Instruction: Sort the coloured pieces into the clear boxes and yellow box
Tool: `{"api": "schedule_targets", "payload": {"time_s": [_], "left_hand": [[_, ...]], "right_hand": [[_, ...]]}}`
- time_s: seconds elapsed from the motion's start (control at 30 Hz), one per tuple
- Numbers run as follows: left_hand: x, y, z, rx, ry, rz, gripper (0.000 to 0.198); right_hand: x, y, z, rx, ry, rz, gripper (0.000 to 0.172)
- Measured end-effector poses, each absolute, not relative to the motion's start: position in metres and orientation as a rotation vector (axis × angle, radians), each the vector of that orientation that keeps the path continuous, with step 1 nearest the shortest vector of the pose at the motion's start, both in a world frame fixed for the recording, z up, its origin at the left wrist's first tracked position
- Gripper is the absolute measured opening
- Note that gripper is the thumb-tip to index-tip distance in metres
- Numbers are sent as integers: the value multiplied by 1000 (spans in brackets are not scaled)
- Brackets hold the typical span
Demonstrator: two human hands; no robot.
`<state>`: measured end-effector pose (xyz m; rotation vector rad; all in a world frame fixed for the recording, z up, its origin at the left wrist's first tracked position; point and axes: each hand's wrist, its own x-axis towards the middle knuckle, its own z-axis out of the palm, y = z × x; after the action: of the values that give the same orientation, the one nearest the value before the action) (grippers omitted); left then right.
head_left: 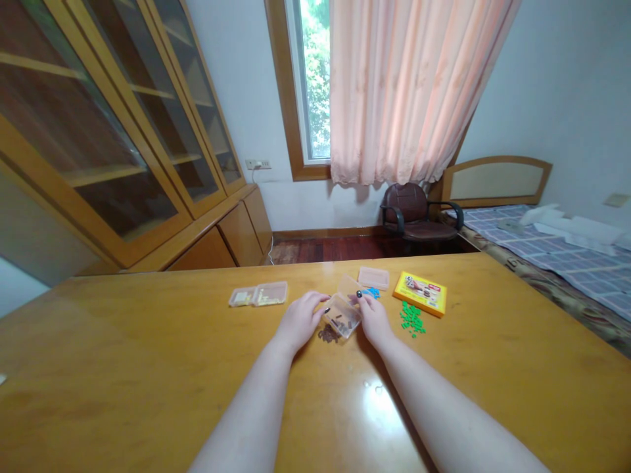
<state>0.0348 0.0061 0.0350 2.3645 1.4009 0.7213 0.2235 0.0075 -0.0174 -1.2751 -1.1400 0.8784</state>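
Note:
A small clear plastic box point(342, 313) with its lid up is tilted between my hands on the wooden table point(148, 368). Small brown pieces point(328, 334) lie in it and spill onto the table at its near edge. My left hand point(300, 320) curls around the box's left side. My right hand point(373, 319) grips its right side, fingers closed on the wall. A small dark bead-like piece point(359, 294) sits just past my right fingertips.
A pile of green pieces point(411, 319) and a yellow box point(420, 293) lie to the right. Blue pieces point(373, 292) and a clear lid point(373, 277) sit behind. Another open clear case point(258, 294) lies to the left. Beyond the table are a chair point(417, 213), a bed and a glass-fronted cabinet.

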Motion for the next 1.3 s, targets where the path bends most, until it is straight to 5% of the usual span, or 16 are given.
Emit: {"api": "schedule_targets", "payload": {"time_s": [0.7, 1.03, 1.3], "left_hand": [[57, 8, 0, 2313, 1624, 280, 13], [44, 9, 22, 2232, 1666, 958, 18], [51, 3, 16, 2337, 1588, 926, 18]], "right_hand": [[230, 12, -19, -1315, -876, 858, 42], [225, 8, -17, -1309, -1022, 905, 41], [231, 13, -20, -1309, -935, 830, 45]]}}
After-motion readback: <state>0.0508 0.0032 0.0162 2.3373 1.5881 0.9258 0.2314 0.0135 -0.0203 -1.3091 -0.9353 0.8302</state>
